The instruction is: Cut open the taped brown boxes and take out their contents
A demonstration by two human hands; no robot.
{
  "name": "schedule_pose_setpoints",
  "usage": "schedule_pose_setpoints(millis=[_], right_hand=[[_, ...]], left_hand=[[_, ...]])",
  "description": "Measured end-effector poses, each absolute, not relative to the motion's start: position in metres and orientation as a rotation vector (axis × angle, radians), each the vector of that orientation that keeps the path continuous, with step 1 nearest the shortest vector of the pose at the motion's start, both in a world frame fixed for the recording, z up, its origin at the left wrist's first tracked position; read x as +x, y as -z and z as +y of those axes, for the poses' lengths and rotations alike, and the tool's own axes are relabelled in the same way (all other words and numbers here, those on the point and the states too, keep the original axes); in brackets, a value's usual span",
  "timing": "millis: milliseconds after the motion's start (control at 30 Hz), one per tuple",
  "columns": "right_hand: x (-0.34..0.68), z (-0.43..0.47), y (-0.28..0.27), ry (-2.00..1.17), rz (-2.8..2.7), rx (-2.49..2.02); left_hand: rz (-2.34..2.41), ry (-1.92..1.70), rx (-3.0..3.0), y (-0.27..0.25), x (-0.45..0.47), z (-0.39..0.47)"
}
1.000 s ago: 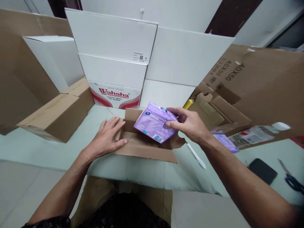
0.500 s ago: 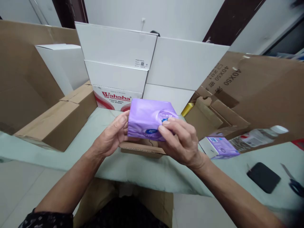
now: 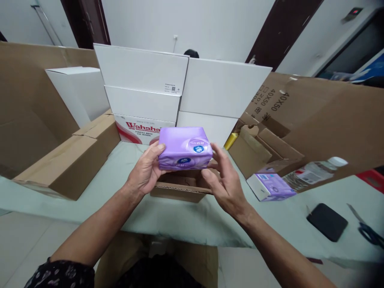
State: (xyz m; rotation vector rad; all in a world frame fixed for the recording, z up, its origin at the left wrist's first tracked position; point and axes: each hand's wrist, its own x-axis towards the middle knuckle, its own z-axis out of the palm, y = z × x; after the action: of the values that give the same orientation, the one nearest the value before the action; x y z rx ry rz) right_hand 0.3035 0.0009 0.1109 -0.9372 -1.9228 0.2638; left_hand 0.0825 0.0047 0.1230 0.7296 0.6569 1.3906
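Observation:
A purple soft pack of tissues point(image 3: 180, 140) is held up above a small brown cardboard box point(image 3: 180, 195) with its top open. My left hand point(image 3: 147, 168) grips the pack's left end, thumb at the near left corner and fingers partly hidden beneath. At the right end, my right hand point(image 3: 225, 180) has its thumb and fingers spread apart. Its fingertips are beside the pack's edge, seemingly touching it, while the thumb stays lower and free. The box's inside shows partly below the pack.
A long brown box point(image 3: 69, 160) lies left; a white Wahaha carton point(image 3: 141, 100) stands behind. To the right are an opened brown box point(image 3: 255, 152), another purple tissue pack point(image 3: 274, 187), a plastic bottle point(image 3: 315, 172), a black flat pad point(image 3: 327, 222) and scissors point(image 3: 367, 230).
My right hand has let go of the label on the pack's front and opened, moving to its right end. The pack has shifted slightly left in view, still in my left hand.

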Motion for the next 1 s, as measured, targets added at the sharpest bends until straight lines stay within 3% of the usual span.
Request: schedule_pose_setpoints(millis=[133, 500, 1000], right_hand=[[0.298, 0.019, -0.111, -0.384, -1.813, -1.038], [0.296, 0.075, -0.122, -0.285, -1.690, -0.987], [0.301, 0.084, -0.111, -0.228, -1.699, -0.989]], left_hand=[[0.668, -1.292, 0.838, -0.128, 0.090, 0.021], [0.833, -1.333, 1.068, -0.164, 0.087, 0.077], [0.743, -1.384, 0.964, -0.149, 0.096, 0.078]])
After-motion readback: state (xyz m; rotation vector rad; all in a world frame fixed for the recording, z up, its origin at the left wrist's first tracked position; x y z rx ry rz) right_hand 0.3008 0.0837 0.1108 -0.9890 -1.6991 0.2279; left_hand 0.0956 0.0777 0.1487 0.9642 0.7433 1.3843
